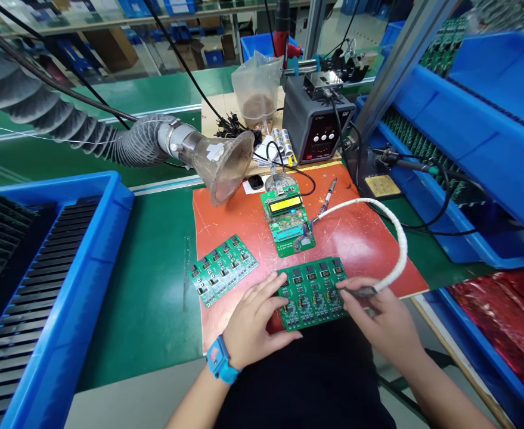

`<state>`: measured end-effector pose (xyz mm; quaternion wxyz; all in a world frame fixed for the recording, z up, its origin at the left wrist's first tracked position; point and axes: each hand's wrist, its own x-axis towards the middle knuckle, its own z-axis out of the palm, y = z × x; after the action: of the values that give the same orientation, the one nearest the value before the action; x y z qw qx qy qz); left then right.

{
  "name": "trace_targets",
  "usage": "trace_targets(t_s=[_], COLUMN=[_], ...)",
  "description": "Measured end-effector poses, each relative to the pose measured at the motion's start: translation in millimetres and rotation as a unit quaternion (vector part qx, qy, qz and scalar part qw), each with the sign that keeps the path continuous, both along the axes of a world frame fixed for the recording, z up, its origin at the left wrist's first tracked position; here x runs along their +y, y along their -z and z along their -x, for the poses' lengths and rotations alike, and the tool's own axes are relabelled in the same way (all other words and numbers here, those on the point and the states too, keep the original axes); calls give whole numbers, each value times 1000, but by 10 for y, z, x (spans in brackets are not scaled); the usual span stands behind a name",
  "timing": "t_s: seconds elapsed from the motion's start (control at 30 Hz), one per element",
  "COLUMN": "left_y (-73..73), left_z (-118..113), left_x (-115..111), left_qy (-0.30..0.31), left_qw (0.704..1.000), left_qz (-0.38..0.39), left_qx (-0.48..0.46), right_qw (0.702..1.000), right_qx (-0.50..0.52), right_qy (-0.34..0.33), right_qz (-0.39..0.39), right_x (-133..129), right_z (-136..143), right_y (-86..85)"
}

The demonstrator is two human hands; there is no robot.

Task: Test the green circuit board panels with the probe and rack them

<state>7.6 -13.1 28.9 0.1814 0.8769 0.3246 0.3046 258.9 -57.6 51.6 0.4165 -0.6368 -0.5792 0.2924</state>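
Observation:
A green circuit board panel [313, 295] with several small displays lies at the front edge of the red mat. My left hand [259, 319], with a blue watch at the wrist, grips its left end. In my right hand [373, 310] is the dark end of a white sleeved cable [402, 238], held at the panel's right side. The cable runs to a green test board [288, 220] with a lit yellow screen, just behind the panel. Another green panel [223, 269] lies to the left, partly on the mat.
A fume funnel [230, 167] hangs over the mat's back left. Behind stands a black soldering station [315, 119]. Blue bins flank the bench, the left one [109, 208] holding boards in slots. A pen [328, 195] and a sponge [381, 185] lie at the right.

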Motion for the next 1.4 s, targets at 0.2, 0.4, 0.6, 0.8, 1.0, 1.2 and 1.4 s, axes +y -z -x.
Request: trace_targets(t_s=[0.2,0.4,0.6,0.8,1.0,1.2,1.4], left_y=[9,3,-15,-7,-10,-11,-9], left_z=[8,4,3,4,0,3,1], left_x=[2,8,7,8,7,10,16], left_qy=[3,3,4,2,6,4,5], left_qw=[1000,1000,1000,1000,1000,1000,1000], left_qz=[0,3,3,9,4,10,7], left_qx=[1,0,1,4,0,-1,-2], right_qw=[998,997,994,990,991,991,990], right_qx=[38,36,62,86,85,81,83], right_qy=[1,5,-9,-27,-25,-27,-29], right_qz=[42,69,90,108,105,108,109], right_x=[0,27,38,18,4,3,8], right_z=[-23,-47,-81,-107,-106,-104,-109], right_y=[-14,-40,-42,-52,-33,-27,-19])
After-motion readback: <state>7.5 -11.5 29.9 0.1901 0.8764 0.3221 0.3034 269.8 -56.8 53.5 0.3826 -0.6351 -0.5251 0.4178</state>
